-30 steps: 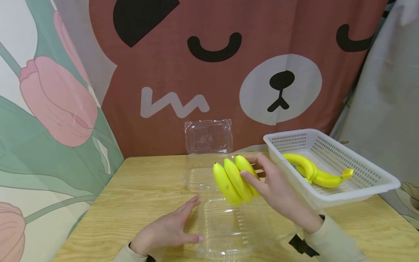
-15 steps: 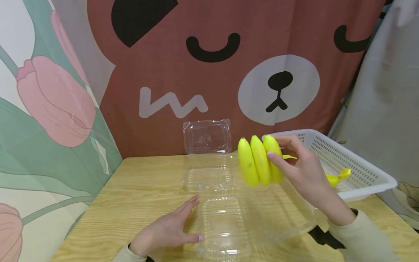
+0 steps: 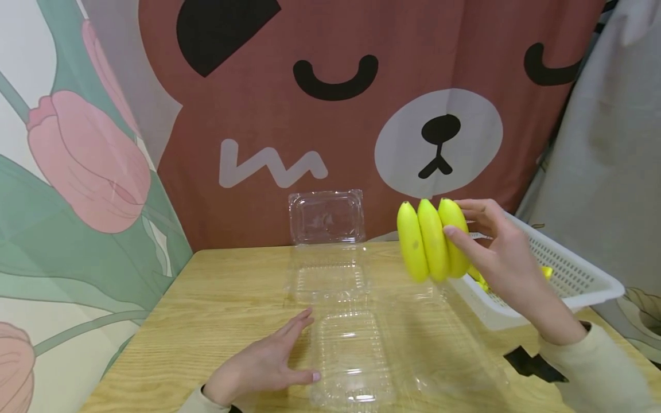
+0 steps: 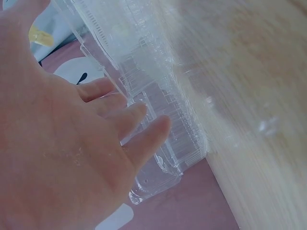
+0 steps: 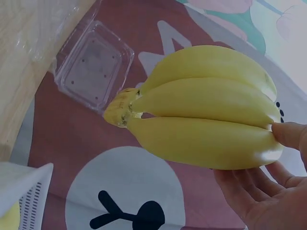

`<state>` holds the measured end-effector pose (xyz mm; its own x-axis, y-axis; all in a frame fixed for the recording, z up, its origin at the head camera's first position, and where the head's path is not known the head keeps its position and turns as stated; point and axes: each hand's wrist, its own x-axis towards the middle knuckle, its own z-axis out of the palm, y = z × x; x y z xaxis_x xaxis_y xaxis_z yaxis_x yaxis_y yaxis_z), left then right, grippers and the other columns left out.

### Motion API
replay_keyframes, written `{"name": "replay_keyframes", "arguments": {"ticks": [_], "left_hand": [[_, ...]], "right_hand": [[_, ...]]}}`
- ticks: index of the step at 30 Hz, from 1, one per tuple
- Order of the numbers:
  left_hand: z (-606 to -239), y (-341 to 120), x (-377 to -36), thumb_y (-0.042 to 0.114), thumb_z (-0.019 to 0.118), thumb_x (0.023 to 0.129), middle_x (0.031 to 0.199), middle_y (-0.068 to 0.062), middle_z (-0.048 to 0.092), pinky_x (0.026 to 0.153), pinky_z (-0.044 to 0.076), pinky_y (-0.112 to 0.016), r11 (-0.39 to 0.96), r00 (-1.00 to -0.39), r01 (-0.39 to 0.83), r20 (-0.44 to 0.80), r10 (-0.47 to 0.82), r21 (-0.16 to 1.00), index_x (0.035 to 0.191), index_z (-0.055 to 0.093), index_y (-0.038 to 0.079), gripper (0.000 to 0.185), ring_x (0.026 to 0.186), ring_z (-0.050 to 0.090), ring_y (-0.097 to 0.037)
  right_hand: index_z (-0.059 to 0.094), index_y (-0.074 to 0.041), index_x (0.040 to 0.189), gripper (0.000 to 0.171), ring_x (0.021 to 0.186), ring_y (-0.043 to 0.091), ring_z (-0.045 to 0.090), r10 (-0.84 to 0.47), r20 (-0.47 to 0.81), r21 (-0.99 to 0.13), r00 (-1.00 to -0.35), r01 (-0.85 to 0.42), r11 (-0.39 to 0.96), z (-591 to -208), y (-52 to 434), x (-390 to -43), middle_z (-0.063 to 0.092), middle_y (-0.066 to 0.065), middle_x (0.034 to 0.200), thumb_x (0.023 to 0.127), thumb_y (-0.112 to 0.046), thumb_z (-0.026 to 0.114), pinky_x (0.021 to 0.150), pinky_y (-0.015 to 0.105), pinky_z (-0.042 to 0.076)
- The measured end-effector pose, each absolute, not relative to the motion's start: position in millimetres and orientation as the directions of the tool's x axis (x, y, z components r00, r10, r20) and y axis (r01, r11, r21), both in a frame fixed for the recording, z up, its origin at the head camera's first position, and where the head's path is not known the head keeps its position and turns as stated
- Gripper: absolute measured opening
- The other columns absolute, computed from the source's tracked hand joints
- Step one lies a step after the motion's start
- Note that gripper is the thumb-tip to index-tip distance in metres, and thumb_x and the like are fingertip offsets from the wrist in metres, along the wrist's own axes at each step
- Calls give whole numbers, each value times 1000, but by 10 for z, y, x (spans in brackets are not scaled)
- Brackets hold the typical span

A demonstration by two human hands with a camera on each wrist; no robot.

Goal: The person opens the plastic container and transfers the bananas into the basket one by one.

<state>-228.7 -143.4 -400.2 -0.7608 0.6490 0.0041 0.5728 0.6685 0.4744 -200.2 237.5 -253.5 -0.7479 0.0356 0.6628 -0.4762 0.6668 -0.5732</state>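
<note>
My right hand (image 3: 503,252) grips a bunch of yellow bananas (image 3: 435,241) between thumb and fingers, above the table. In the right wrist view the bunch (image 5: 206,105) lies sideways, its stem end pointing away from the hand. At the left edge of the nearer clear plastic container (image 3: 351,355), my left hand (image 3: 263,364) is spread with straight fingers and holds nothing. Its thumb tip and fingertips reach that edge; whether they touch is hard to tell. A clear flap, apparently this container's lid (image 3: 444,344), lies to its right.
Behind stands a second clear container (image 3: 330,281), its lid (image 3: 326,218) raised against the brown curtain (image 3: 258,218). A white perforated basket (image 3: 583,278) at the right holds more yellow bananas (image 3: 480,281), partly hidden by the right hand. The wooden table (image 3: 222,304) ends at the curtain.
My right hand has carried the banana bunch up and to the right, from above the containers to in front of the basket. The left hand has stayed in place.
</note>
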Motion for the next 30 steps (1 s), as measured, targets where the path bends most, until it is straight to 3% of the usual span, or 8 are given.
{"name": "replay_keyframes", "arguments": {"ticks": [3, 10, 15, 19, 22, 24, 27, 30], "left_hand": [[-3994, -1430, -2284, 68, 59, 86, 164, 7, 10, 101, 44, -50, 667, -761, 572, 5, 649, 478, 158, 19, 18, 97, 136, 40, -29], [-3987, -1430, -2274, 68, 59, 86, 164, 8, 9, 100, 45, -50, 669, -763, 566, -1, 646, 482, 158, 20, 18, 96, 136, 40, -28], [-3984, -1430, -2277, 68, 59, 86, 164, 8, 8, 99, 46, -50, 673, -765, 557, -14, 643, 486, 158, 19, 18, 97, 136, 40, -29], [-3984, -1431, -2280, 69, 59, 85, 164, 10, 8, 95, 48, -48, 679, -768, 549, -27, 640, 489, 158, 18, 20, 97, 135, 41, -29], [-3982, -1433, -2281, 69, 59, 85, 164, 9, 8, 95, 49, -48, 674, -766, 553, -21, 643, 489, 158, 18, 20, 97, 135, 41, -29], [-3985, -1434, -2279, 69, 59, 85, 164, 9, 8, 97, 47, -49, 673, -764, 560, -14, 645, 484, 158, 18, 19, 97, 135, 41, -29], [-3995, -1436, -2284, 68, 59, 86, 164, 8, 9, 99, 46, -49, 668, -761, 566, -6, 649, 484, 158, 19, 18, 97, 136, 39, -29], [-4003, -1434, -2289, 68, 58, 86, 164, 7, 8, 100, 45, -50, 670, -760, 570, -4, 649, 476, 158, 18, 18, 96, 137, 39, -28]], "right_hand": [[54, -9, 131, 43, 103, 19, 58, 51, 662, -566, -748, -454, 688, -2524, 2449, -2045, 59, 7, 123, 94, -23, 69, 75, 5, 45], [56, -8, 130, 43, 102, 7, 58, 86, 671, -542, -736, -409, 734, -2508, 2680, -2174, 61, 10, 123, 93, -27, 70, 75, 5, 40], [53, -6, 132, 49, 104, 36, 59, 112, 631, -538, -767, -329, 776, -2526, 2851, -2267, 60, 18, 124, 95, -34, 66, 68, 1, 37], [49, -4, 136, 55, 107, 43, 56, 129, 583, -531, -802, -256, 807, -2568, 2992, -2359, 57, 24, 128, 96, -39, 62, 62, 1, 35], [47, -3, 137, 57, 108, 44, 54, 136, 554, -517, -821, -211, 830, -2603, 3087, -2434, 55, 26, 129, 97, -41, 60, 64, 13, 46], [46, -2, 137, 57, 108, 45, 53, 141, 536, -512, -832, -188, 838, -2634, 3147, -2478, 54, 27, 130, 98, -42, 58, 68, 29, 55], [46, -1, 137, 58, 107, 46, 54, 146, 515, -503, -845, -160, 849, -2687, 3231, -2536, 54, 29, 129, 99, -42, 57, 73, 54, 56], [45, 0, 137, 59, 105, 46, 55, 153, 487, -495, -860, -128, 859, -2748, 3316, -2591, 54, 30, 129, 99, -43, 56, 73, 57, 55]]}}
